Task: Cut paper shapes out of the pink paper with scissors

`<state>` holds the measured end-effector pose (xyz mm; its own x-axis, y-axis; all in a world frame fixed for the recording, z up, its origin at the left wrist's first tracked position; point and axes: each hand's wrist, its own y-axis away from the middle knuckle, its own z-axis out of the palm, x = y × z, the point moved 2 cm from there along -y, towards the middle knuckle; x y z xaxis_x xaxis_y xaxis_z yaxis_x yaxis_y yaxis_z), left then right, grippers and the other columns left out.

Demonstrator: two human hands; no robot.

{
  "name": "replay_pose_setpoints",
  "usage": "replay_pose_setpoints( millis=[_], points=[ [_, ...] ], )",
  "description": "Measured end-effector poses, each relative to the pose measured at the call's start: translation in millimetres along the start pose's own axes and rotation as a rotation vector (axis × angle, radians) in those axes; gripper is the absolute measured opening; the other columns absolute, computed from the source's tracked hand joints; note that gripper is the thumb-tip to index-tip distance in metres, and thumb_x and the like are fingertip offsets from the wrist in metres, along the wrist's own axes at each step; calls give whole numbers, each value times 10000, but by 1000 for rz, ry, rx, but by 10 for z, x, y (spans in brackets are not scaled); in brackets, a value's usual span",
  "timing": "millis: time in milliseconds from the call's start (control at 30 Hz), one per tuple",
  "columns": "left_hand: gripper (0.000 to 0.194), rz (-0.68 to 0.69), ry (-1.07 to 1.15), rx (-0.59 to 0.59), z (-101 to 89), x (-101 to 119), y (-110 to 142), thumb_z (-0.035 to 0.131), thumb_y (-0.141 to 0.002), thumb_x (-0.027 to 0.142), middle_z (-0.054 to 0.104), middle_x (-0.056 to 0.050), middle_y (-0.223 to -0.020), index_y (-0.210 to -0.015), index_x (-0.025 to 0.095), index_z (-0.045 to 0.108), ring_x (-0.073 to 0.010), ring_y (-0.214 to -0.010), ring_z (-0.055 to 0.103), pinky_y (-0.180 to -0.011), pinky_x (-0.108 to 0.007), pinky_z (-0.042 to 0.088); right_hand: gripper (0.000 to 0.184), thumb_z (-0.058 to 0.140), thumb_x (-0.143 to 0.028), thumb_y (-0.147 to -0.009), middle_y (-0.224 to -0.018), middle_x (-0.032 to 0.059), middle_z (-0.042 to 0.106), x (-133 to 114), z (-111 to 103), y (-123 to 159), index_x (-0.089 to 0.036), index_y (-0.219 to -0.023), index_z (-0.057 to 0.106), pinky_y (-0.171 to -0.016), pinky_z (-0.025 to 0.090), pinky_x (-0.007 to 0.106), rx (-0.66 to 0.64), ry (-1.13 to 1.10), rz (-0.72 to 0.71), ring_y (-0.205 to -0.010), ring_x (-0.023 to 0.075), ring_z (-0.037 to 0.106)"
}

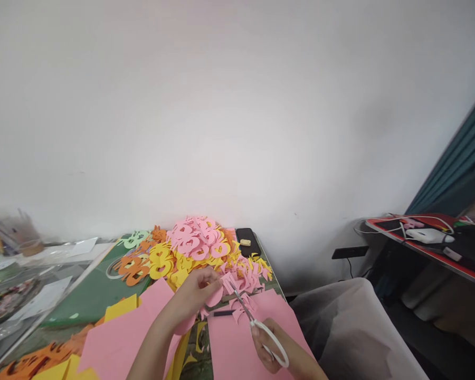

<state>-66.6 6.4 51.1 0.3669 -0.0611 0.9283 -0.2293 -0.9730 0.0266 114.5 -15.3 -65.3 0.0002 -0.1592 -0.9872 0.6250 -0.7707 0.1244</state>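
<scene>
My left hand (196,293) pinches a piece of pink paper (214,297) with a rounded edge, above the table's middle. In my right hand (271,343) is a pair of scissors (245,306) with white handles, its blades pointing up and left at the pink paper. Whether the blades are closed on the paper I cannot tell. Beneath the right hand lies a pink sheet (231,343), with a dark pen-like stick (224,313) near its top edge. Pink scraps (243,274) are heaped just beyond the blades.
Behind my hands rises a pile of pink cut-outs (193,237) over yellow ones (160,258), with orange cut-outs (132,268) to the left. A black phone (248,235) lies by the wall. More pink sheets (119,335) spread at left. At right stands a red-edged table (467,272).
</scene>
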Motion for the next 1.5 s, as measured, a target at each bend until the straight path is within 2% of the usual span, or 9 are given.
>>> replay_pose_setpoints(
  millis=[100,233,367,600,733,933,1200,1367,1500],
  points=[
    [301,-20,-18,3,-8,-3,5,496,-694,452,395,58,-536,-571,176,498,-90,-489,366,-481,-217,346,483,445,-617,-700,-368,-97,298,-14,17,18,-188,-506,337,-343,169,194,36,-28,27,-311,24,224],
    [292,13,-12,12,-15,-32,0,497,-704,435,415,58,-542,-573,174,500,-85,-492,358,-484,-209,322,436,462,-588,-714,-403,-97,324,-70,47,56,-181,-585,375,-370,180,196,82,-73,49,-339,32,247],
    [274,51,7,1,-25,-72,-10,477,-729,400,398,59,-548,-581,170,493,-82,-501,326,-474,-200,284,446,451,-572,-733,-400,-88,331,-135,79,84,-185,-542,343,-385,182,199,77,-78,45,-346,32,262],
    [267,42,15,-19,-39,-91,-26,486,-726,394,376,57,-546,-596,161,498,-80,-505,317,-484,-206,266,466,467,-636,-670,-435,-91,322,60,73,32,-186,-580,384,-374,170,187,92,-159,130,-351,33,248],
    [286,74,15,-16,-30,-120,-35,474,-738,406,338,66,-528,-579,168,479,-77,-501,306,-490,-205,274,466,390,-609,-744,-482,-66,363,99,78,53,-169,-595,421,-422,243,194,33,-118,61,-390,41,285],
    [290,34,59,-109,22,-119,-15,484,-724,438,354,54,-579,-609,172,479,-83,-529,337,-446,-186,336,452,307,-541,-823,-522,-55,369,54,113,71,-162,-603,418,-494,280,210,11,-85,1,-426,48,292],
    [284,5,92,-116,20,-84,-1,483,-725,438,325,58,-582,-613,177,461,-82,-520,354,-435,-186,379,441,309,-561,-810,-527,-56,360,-133,170,139,-170,-630,407,-509,285,214,25,-56,-9,-449,61,292],
    [305,18,70,-133,3,-86,6,477,-724,455,334,59,-571,-599,177,456,-75,-509,335,-451,-184,365,419,297,-530,-831,-528,-52,379,-63,136,128,-171,-644,404,-572,316,231,29,-1,-17,-468,67,320],
    [330,-4,67,-122,-1,-104,3,492,-703,486,300,68,-545,-582,183,446,-76,-491,299,-401,-177,343,426,300,-544,-823,-520,-53,378,-53,140,104,-172,-640,402,-550,309,229,45,3,-5,-458,66,320]
  ],
)
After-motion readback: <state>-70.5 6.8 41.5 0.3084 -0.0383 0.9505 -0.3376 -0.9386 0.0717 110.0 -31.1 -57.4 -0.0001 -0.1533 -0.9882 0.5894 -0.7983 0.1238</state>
